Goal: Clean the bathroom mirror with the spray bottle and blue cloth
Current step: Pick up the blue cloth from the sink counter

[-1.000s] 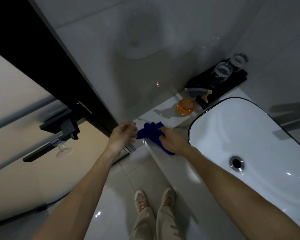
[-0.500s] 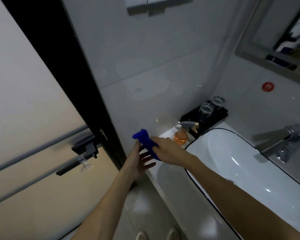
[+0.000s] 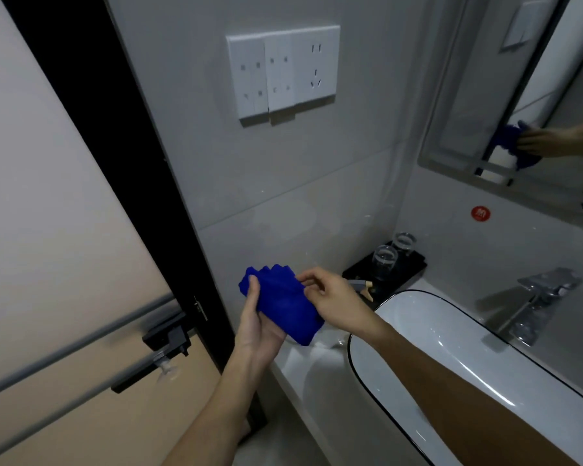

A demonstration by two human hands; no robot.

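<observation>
A folded blue cloth (image 3: 285, 304) is held up above the counter's left end, between both hands. My left hand (image 3: 258, 322) cups it from below, thumb over its left edge. My right hand (image 3: 330, 299) pinches its right edge with curled fingers. Behind my right hand only the spray bottle's grey and tan trigger head (image 3: 362, 285) shows; the bottle body is hidden. The mirror (image 3: 532, 105) hangs at the upper right and reflects the cloth and a hand.
A white basin (image 3: 435, 334) fills the counter at the right, with a chrome tap (image 3: 539, 297) behind it. A black tray (image 3: 404, 274) with two glasses stands in the corner. A white socket panel (image 3: 283, 70) sits on the wall above. A black door frame (image 3: 142, 183) runs on the left.
The cloth has been lifted off the counter and now lies in both hands. My view has tilted up, bringing the socket panel and mirror into sight.
</observation>
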